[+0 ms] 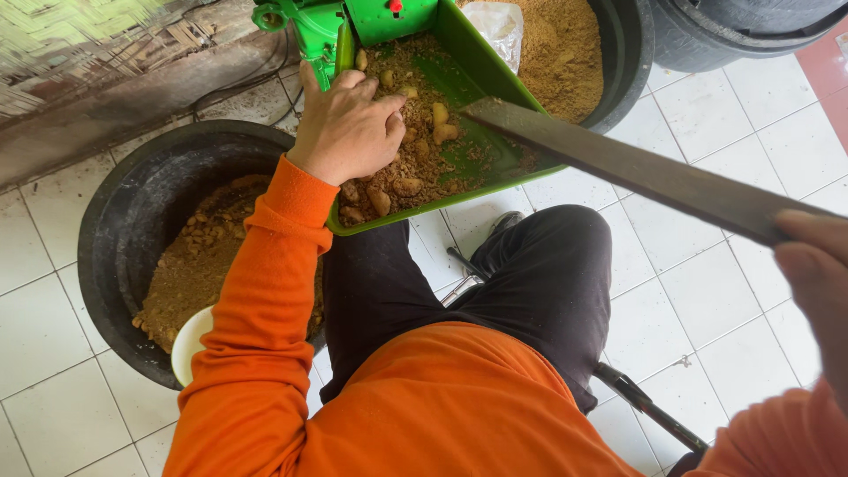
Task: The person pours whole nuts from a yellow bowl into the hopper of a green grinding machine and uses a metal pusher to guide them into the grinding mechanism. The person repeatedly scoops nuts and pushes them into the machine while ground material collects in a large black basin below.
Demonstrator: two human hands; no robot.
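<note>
My left hand [346,125] reaches into a green feed tray [481,66] of a green machine [305,22], with its fingers curled on brown crumbly material and yellowish chunks [415,150]. My right hand [817,274], at the right edge, grips the end of a long flat dark blade [627,168] that slants up over the tray's right rim. Both sleeves are orange.
A black tub [132,221] at the left holds brown lumpy material, with a pale bowl [190,344] at its near rim. Another black tub [623,53] with finer brown meal and a plastic bag stands behind the tray. The floor is white tile; my dark-trousered knees are below.
</note>
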